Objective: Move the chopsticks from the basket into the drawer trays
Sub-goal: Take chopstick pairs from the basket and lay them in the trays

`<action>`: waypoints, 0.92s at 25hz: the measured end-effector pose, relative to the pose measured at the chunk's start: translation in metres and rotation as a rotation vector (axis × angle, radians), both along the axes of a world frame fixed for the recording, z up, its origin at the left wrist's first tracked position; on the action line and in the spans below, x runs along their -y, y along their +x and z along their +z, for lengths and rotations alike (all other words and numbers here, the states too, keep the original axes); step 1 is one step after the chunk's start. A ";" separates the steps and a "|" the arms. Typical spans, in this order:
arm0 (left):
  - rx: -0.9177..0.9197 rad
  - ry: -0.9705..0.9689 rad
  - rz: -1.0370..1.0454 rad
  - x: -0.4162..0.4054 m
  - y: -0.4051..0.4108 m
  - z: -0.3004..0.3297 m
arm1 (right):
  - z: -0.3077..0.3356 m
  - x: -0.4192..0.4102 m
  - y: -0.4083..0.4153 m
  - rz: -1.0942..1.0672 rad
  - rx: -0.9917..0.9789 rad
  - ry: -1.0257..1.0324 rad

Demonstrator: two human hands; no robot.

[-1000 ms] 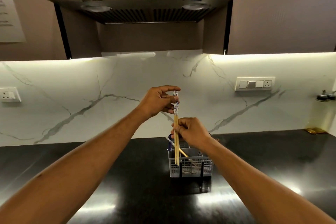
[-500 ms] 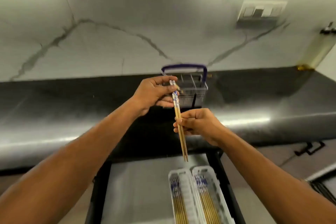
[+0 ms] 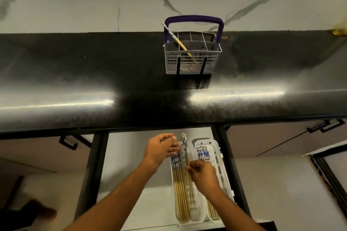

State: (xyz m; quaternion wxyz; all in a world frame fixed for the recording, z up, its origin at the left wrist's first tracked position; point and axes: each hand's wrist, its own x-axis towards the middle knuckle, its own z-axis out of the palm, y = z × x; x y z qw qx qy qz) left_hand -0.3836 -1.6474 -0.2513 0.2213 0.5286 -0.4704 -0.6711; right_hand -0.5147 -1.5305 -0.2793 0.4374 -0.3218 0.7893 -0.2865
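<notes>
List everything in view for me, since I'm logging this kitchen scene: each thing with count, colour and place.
basket: one, grey with purple handle, on the counter
chopstick in basket: one, tan with patterned top, leaning left
countertop: one, black
drawer: one, open below the counter
trays: two, white, side by side in the drawer, both holding chopsticks
held chopsticks: a pair, over the left tray
left hand: fingers relaxed, at the left tray's edge
right hand: pinches the held chopsticks

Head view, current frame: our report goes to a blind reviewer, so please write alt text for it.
The right hand pinches a pair of chopsticks over the left tray in the open drawer, the left hand open beside them. One chopstick leans in the basket on the black counter.
</notes>
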 end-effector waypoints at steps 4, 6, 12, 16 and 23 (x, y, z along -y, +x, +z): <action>0.068 0.084 0.097 -0.013 0.011 -0.020 | -0.025 -0.007 0.023 0.059 -0.233 0.125; 0.094 0.100 0.139 -0.015 0.013 -0.023 | -0.031 -0.003 0.029 0.075 -0.318 0.212; 0.130 0.114 0.213 -0.016 0.008 -0.033 | -0.042 0.018 0.031 0.204 -0.424 0.346; 0.107 0.150 0.246 -0.018 0.005 -0.041 | -0.049 0.025 0.033 0.256 -0.453 0.385; 0.057 0.163 0.265 -0.013 0.008 -0.041 | -0.054 0.020 0.039 0.278 -0.504 0.359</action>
